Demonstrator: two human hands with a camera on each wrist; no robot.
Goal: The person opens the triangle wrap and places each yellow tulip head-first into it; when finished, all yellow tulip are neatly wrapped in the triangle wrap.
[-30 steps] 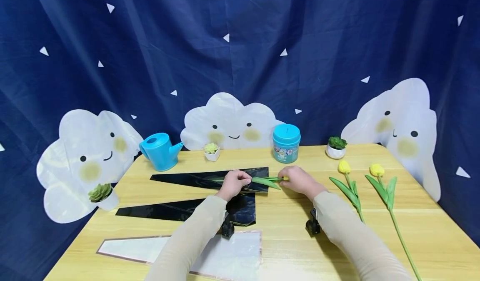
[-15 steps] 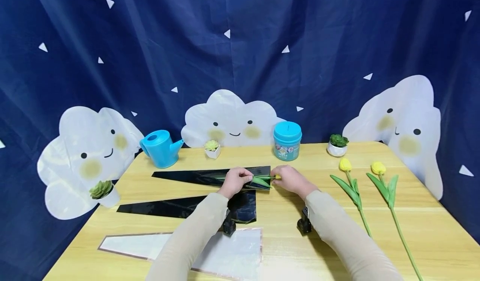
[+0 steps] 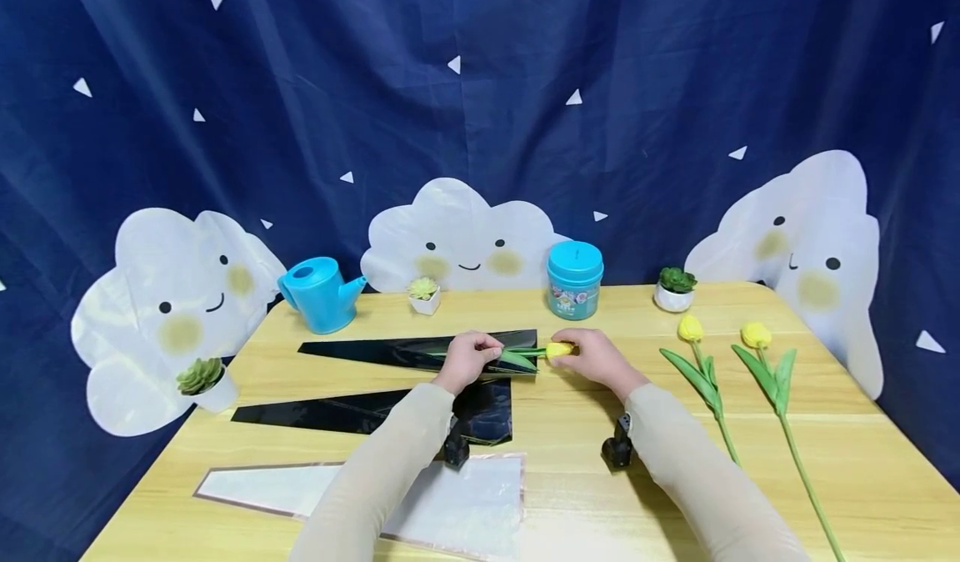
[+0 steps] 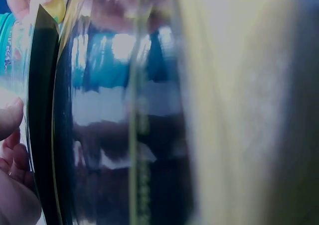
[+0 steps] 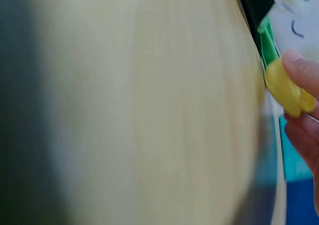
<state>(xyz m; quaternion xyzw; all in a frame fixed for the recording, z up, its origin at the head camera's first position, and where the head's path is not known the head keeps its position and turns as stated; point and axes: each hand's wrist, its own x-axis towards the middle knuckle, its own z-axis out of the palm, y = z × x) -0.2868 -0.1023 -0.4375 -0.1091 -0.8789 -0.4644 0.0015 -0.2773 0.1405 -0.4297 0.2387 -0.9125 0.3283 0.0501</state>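
Note:
A tulip with a yellow bloom [image 3: 558, 350] lies along the farther black tapered sleeve [image 3: 375, 353], its green leaves [image 3: 517, 359] inside the wide right end and the bloom beyond that edge. My right hand [image 3: 596, 355] pinches the bloom between thumb and fingers, as the right wrist view also shows in the yellow petals [image 5: 286, 88]. With thumb and fingertips together, my left hand [image 3: 467, 359] pinches the sleeve near its wide end. In the left wrist view the glossy black sleeve [image 4: 42, 120] stands beside the left thumb and fingers.
Nearer lie a second black sleeve [image 3: 322, 416] and a white one [image 3: 465, 504]. Two more yellow tulips [image 3: 705, 387] [image 3: 783, 412] lie at the right. Behind stand a blue watering can [image 3: 322, 299], a lidded tub [image 3: 574, 283] and small potted succulents [image 3: 423, 297] [image 3: 673, 293] [image 3: 206, 387].
The tulip's leaves have gone from over the sleeve's opening to inside it. My right hand went left with the bloom, then slightly back right, showing more of it. My left hand stays at the sleeve.

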